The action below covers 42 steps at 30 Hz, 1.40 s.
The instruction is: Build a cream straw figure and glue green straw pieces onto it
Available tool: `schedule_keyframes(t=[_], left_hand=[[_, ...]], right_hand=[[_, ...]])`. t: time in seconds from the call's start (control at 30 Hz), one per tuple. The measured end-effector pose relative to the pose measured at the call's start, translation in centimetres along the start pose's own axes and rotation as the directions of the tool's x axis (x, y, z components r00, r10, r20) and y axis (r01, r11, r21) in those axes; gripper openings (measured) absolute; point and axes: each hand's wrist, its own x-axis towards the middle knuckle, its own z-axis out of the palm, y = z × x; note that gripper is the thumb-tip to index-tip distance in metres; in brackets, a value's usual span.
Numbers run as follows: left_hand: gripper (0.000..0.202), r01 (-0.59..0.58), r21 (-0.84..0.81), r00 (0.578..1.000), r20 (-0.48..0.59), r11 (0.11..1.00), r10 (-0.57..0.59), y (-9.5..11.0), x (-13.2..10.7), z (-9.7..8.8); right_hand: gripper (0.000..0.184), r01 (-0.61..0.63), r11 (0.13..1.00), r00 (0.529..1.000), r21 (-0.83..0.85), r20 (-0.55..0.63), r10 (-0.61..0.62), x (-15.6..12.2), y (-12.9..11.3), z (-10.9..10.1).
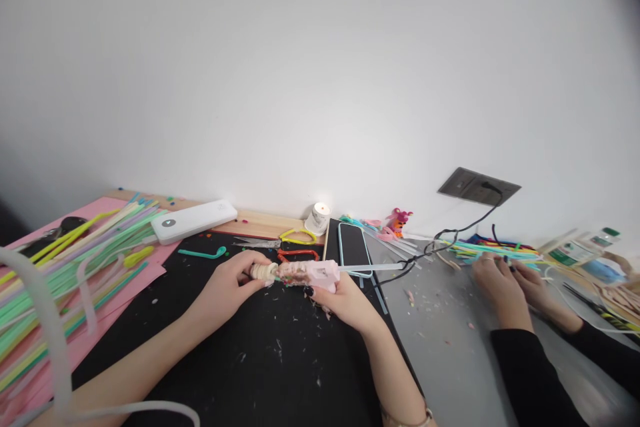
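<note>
My right hand (333, 297) is closed around a pale pink hot glue gun (320, 273), whose nozzle end, crusted with brownish fuzz, points left. A translucent glue stick (375, 267) sticks out of its back. In my left hand (235, 278) is a beige coiled piece (263, 271), ridged like wound pipe cleaner, held between thumb and fingers close to the nozzle. Whether the two touch, I cannot tell. Just behind them lie scissors with yellow handles (299, 236) and a red-orange handled tool (299, 255), partly hidden.
Pipe cleaners (95, 247) cover pink paper on the left, beside a white device (195, 221). A paper cup (317, 219), a phone (355, 247) and a black cable (410, 259) lie behind my hands. At right, a co-worker's hands (505, 287) work near a glue bottle (580, 247).
</note>
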Motion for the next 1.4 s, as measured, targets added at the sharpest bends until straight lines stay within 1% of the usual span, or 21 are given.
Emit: schedule_keyframes(t=[0.17,0.27,0.37,0.53,0.83,1.0,1.1,1.3,1.4], left_hand=[[0.02,-0.001,0.016,1.0,-0.002,1.0,0.001,-0.15,0.06,0.07],[0.02,-0.011,0.035,1.0,0.002,0.999,0.011,-0.11,0.03,0.05],[0.019,-0.003,0.033,1.0,0.01,0.999,0.003,0.0,-0.02,0.01],[0.02,0.002,0.018,1.0,0.022,1.0,-0.003,-0.04,-0.02,0.0],[0.018,-0.012,0.036,1.0,0.025,0.999,0.011,0.0,0.01,0.07],[0.019,-0.01,0.029,0.999,0.031,1.0,0.009,-0.1,-0.05,0.0],[0.02,0.001,0.025,1.0,0.023,1.0,-0.002,-0.2,0.05,0.0],[0.018,0.014,0.02,0.999,0.036,1.0,-0.015,-0.11,-0.01,0.04],[0.019,0.026,0.012,0.999,0.028,1.0,-0.027,-0.12,-0.07,0.01]], right_hand=[[0.022,-0.015,1.0,0.998,0.015,-0.064,0.016,-0.01,0.25,-0.13],[0.024,-0.033,0.999,0.999,-0.005,-0.039,0.033,-0.08,0.46,-0.34],[0.024,-0.024,1.0,1.0,0.001,-0.009,0.024,-0.12,0.4,-0.33],[0.024,-0.011,1.0,0.999,0.009,-0.053,0.012,-0.07,0.23,-0.14],[0.021,-0.02,1.0,0.999,-0.002,-0.039,0.02,-0.15,0.03,-0.17],[0.028,0.005,1.0,1.0,0.014,0.028,-0.005,-0.13,-0.06,-0.12],[0.028,-0.002,1.0,0.998,0.009,0.056,0.001,-0.11,0.08,-0.2],[0.023,-0.01,1.0,1.0,-0.001,-0.025,0.01,-0.1,0.19,-0.33],[0.026,-0.001,1.0,1.0,0.001,0.002,0.001,-0.09,0.06,-0.28]])
